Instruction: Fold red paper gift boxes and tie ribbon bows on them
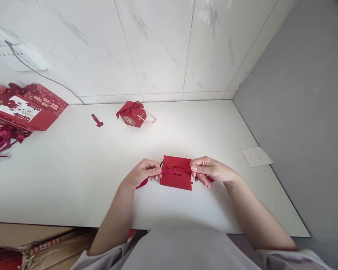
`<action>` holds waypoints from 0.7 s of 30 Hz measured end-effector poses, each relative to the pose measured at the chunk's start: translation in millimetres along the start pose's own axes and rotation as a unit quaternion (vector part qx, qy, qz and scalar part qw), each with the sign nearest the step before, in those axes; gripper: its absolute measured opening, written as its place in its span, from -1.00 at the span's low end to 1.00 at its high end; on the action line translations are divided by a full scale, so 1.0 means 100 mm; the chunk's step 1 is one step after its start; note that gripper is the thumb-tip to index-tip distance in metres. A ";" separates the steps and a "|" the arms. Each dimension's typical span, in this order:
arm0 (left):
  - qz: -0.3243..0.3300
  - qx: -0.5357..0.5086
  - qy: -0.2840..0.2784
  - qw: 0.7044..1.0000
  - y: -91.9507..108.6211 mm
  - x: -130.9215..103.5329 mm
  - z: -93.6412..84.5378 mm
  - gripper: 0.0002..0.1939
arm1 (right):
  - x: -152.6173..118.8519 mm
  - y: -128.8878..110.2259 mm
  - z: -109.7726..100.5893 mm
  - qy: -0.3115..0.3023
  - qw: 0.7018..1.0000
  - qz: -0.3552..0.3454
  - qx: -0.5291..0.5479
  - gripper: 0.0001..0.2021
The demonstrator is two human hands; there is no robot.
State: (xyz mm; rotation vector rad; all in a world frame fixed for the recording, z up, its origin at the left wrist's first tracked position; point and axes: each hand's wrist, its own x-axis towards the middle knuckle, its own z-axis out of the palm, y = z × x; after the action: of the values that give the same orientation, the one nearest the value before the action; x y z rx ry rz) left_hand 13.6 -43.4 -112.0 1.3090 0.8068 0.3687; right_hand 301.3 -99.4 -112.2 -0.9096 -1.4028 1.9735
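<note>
A tiled wall [157,48] backs the white surface [73,180]. At the surface's far left stands a printed red carton [49,117] with red decorations beside it. The left hand [146,172] pinches one side of a ribbon between thumb and fingers; the right hand [207,169] grips the other side likewise, at the box's right edge.

A red hexagonal box [133,119], tied with a ribbon on top and fitted with a beaded handle, stands near the wall. The flat red box [176,182] lies between the hands, near the surface's front edge. A white sheet [257,156] lies at the right edge. The red ribbon [183,170] crosses the flat box, both ends loose. A red strip [97,120] lies left of the hexagonal box.

Finding: the flaps appear closed and a central knot [174,171] appears made. No bow loops show; in my judgement, finishing the tie remains.
</note>
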 end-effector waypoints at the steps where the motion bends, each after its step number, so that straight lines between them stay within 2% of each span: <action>1: 0.000 0.004 -0.001 1.000 0.00 0.00 -0.01 -0.69 | 0.00 0.01 -0.01 0.000 1.000 0.003 0.002 -0.65; 4: -0.010 0.017 -0.005 1.000 0.00 0.00 -0.03 -0.68 | -0.02 0.01 -0.06 0.001 1.000 0.018 -0.009 -0.65; 8: -0.021 0.031 -0.062 0.997 0.04 -0.04 -0.08 -0.66 | -0.08 -0.04 -0.10 -0.022 0.997 0.055 -0.050 -0.65; 13: 0.024 0.057 -0.108 0.992 0.04 -0.07 -0.14 -0.64 | -0.10 -0.10 -0.11 -0.040 0.994 0.061 -0.080 -0.64; 18: 0.066 0.039 -0.055 0.996 -0.05 -0.04 -0.12 -0.53 | -0.08 -0.07 -0.10 -0.063 0.994 0.063 -0.063 -0.66; 21: 0.053 0.021 -0.033 0.998 -0.12 -0.02 -0.09 -0.44 | -0.06 -0.05 -0.10 -0.064 0.995 0.061 -0.053 -0.67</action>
State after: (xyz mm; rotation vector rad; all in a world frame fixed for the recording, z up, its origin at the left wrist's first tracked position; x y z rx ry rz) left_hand 3.1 -41.1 -123.0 1.4006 0.6948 0.3928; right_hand 313.7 -96.8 -108.7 -0.9509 -1.5692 2.0967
